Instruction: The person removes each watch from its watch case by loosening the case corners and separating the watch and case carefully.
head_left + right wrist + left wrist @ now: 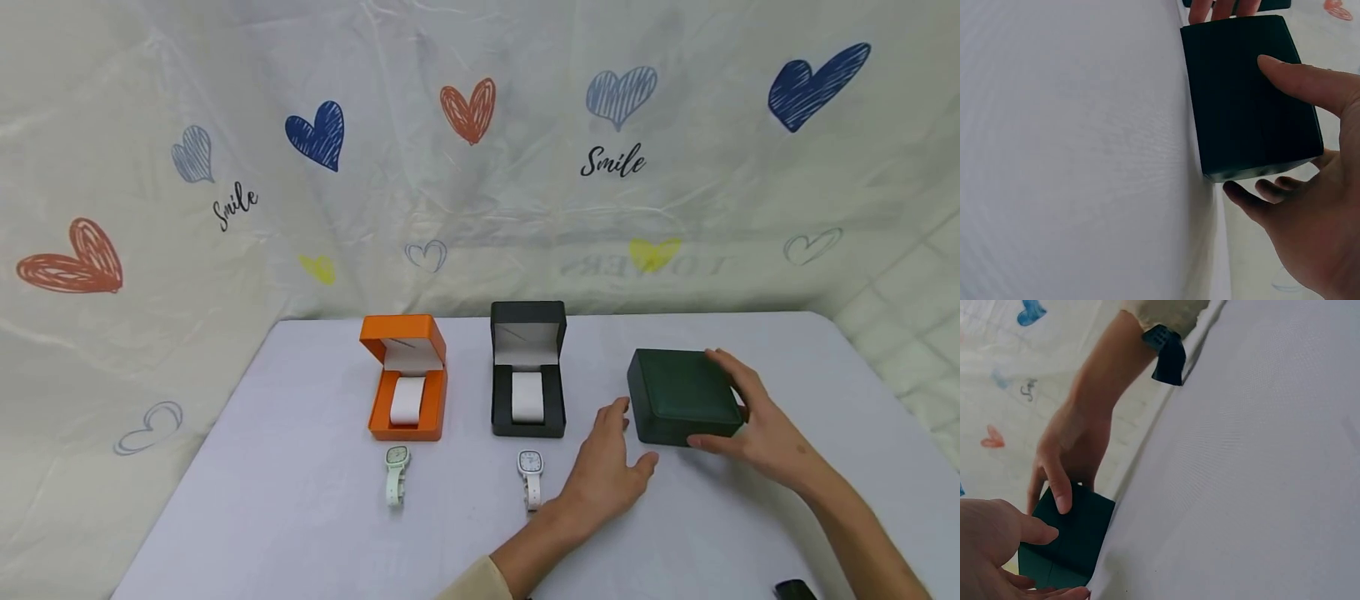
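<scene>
A closed dark green watch box [686,392] sits toward the right of the white table. My right hand [757,429] holds it at its right end, thumb [1291,78] on the front face and a finger at the far right corner. My left hand [603,471] is at the box's left side with fingers extended; in the left wrist view the left thumb [1040,530] is over the box's front. Whether the left fingertips touch the box, I cannot tell. White-strapped watch [531,479] lies left of my left hand; pale green watch [396,475] lies farther left.
An orange watch box [407,404] and a black watch box [528,400] stand with lids raised, each with a white cushion inside. A dark object [795,590] lies at the near right. Behind the table [300,467] hangs a heart-printed sheet [525,200].
</scene>
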The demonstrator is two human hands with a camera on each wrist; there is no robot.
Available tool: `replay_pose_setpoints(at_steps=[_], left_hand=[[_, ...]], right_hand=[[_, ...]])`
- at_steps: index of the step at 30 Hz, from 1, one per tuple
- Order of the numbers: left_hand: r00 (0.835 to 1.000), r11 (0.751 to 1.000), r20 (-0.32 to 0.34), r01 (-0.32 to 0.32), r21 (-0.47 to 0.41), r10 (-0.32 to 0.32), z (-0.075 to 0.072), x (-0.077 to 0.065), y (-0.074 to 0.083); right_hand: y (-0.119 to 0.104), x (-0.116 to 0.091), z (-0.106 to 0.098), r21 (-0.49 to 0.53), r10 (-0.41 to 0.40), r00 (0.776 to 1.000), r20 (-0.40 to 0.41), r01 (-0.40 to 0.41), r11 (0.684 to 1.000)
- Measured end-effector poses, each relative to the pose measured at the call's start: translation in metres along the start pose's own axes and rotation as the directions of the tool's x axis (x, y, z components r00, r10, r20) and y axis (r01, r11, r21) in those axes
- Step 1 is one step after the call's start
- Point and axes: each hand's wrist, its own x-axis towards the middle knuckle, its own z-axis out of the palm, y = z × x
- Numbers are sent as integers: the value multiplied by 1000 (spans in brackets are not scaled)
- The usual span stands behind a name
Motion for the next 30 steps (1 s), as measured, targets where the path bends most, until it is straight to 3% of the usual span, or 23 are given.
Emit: replay_pose_setpoints(at_steps=[7,20,30], left_hand=[[1000,1000,-9,-26,2,26,5,1,-1],[998,998,-40,-58,14,58,13,3,-1],[993,994,-61,-97,53,100,16,6,-2]], right_hand=[[4,1,3,25,17,1000,5,-17,1000],[13,8,-1,165,31,998,61,-41,985],[19,7,-4,144,50,996,71,-60,988]])
